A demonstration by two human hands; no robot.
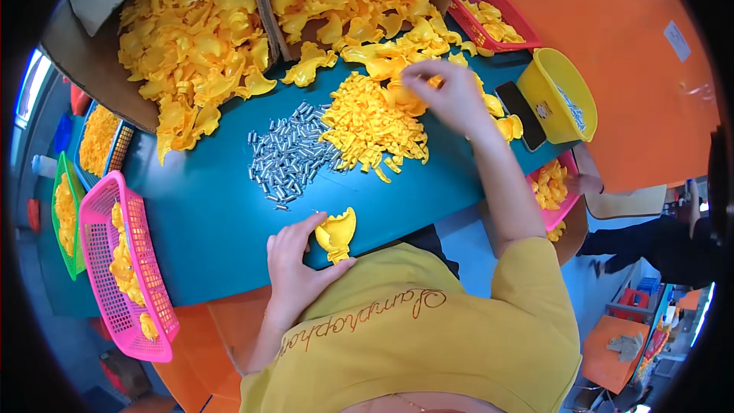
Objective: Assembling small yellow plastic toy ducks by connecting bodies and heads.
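Note:
Near the table's front edge, my left hand [295, 257] is closed around a yellow curved plastic shell [336, 235], its hollow side showing. My right hand [449, 95] reaches over the far right of the pile, fingers curled into a pinch beside large yellow shells [404, 98]. What its fingertips hold, if anything, I cannot make out. Between the hands lies a heap of small yellow plastic parts [375, 124]. Touching its left side is a heap of short silver metal pins [289, 154].
Cardboard boxes [269, 11] full of yellow shells stand at the back. A pink basket [153, 260] hangs over the left edge. At right are a black phone [521, 116], a yellow tub [562, 95] with metal pieces and a red basket [501, 44]. Another person [650, 248] is at far right.

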